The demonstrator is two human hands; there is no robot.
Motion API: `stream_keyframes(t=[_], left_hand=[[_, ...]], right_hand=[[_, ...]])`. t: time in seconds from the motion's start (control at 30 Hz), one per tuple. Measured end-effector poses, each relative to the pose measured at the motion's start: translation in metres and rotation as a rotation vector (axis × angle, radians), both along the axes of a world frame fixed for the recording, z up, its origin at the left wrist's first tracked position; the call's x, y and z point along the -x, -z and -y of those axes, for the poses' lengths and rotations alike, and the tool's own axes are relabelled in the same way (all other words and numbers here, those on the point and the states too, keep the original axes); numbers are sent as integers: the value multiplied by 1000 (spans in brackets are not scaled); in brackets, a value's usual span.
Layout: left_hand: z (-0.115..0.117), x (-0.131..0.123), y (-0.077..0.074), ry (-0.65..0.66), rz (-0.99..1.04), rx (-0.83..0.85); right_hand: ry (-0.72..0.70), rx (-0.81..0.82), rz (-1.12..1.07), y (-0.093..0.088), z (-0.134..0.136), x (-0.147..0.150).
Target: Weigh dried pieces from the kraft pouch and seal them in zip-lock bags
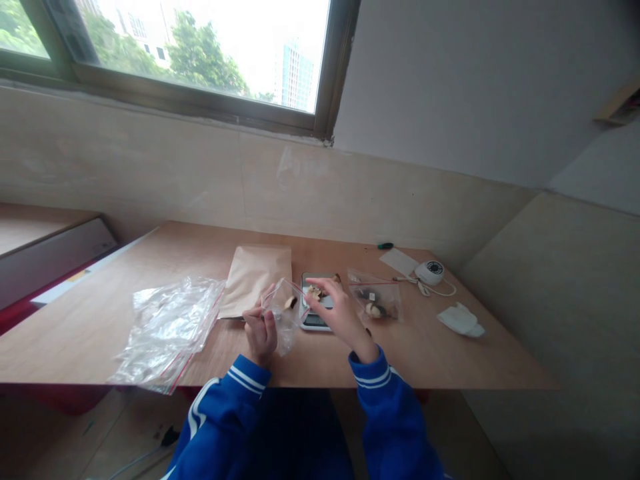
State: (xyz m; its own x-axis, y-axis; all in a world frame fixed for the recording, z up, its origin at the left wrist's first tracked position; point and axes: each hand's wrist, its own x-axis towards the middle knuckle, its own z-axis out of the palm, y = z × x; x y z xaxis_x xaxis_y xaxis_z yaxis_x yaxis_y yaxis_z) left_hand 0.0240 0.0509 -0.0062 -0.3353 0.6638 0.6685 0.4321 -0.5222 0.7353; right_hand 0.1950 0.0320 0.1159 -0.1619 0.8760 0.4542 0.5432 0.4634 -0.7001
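Note:
My left hand (261, 335) is closed on a clear zip bag (286, 337) with a red seal line. Inside the bag is a dark-edged, pale dried piece (291, 303), perhaps a mushroom slice. My right hand (340, 310) is over a small white kitchen scale (314, 323), its thumb and forefinger apart beside the bag's mouth. Several pale dried pieces (315, 292) show between those fingers, seemingly on the scale; contact cannot be made out. A brown piece (337, 277) is at the scale's far right corner, partly behind my hand.
Left are a brown paper pouch (260, 267) and a pile of clear zip bags (170, 320) overhanging the front edge. To the right lie a filled zip bag (377, 300), a white dome camera (429, 271) with cable, crumpled tissue (461, 321) and a green-handled tool (385, 246).

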Motion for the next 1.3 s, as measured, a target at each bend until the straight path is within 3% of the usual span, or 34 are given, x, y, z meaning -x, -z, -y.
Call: stream_keyframes(t=[0.17, 0.3, 0.43, 0.77, 0.93, 1.1, 1.17, 1.3], left_hand=[[0, -1, -3, 1, 3, -44], [-2, -1, -1, -30, 18, -36], [-4, 1, 3, -52, 39, -31], [-4, 1, 2, -62, 82, -26], [-6, 1, 5, -93, 90, -27], [-3, -2, -2, 19, 90, -79], [-2, -2, -4, 37, 94, -105], [-2, -2, -5, -15, 71, -118]], right_hand=[[203, 6, 121, 39, -24, -15], [188, 67, 332, 70, -37, -17], [216, 43, 361, 84, -44, -12], [213, -29, 138, 78, -43, -18], [211, -72, -153, 45, -29, -1], [-53, -75, -131, 11, -14, 16], [-43, -80, -117, 14, -16, 14], [239, -45, -28, 43, -36, -5]])
